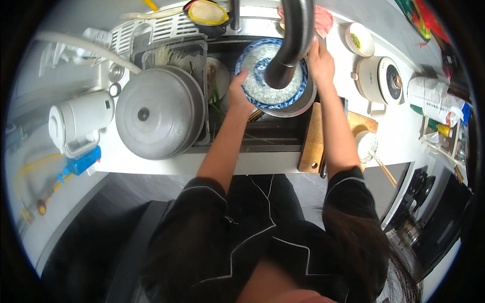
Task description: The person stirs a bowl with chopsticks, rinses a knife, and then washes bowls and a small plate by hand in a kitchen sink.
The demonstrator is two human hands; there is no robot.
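Observation:
A blue-and-white patterned dish (pixel 259 57) is tilted over the sink (pixel 276 140), beneath the black faucet (pixel 297 30). My left hand (pixel 241 92) grips its left rim, thumb on the upper face. Clear water seems to cover the dish's inside. My right hand (pixel 322 66) is raised at the right of the faucet, close to a pink cloth (pixel 324 21). A narrow dark part shows by its fingers, and the faucet partly hides the fingertips, so its grasp is unclear. Under the dish sits a metal basin (pixel 288 113) in the sink.
A large lidded grey pot (pixel 163 113) stands left, overlapping a drain basket (pixel 206 128). A white kettle (pixel 81 121) is farther left. Cutting boards (pixel 311 140) lean at the sink's right, near a bowl with chopsticks (pixel 366 146), an electric cooker (pixel 373 77) and a small bowl (pixel 362 41).

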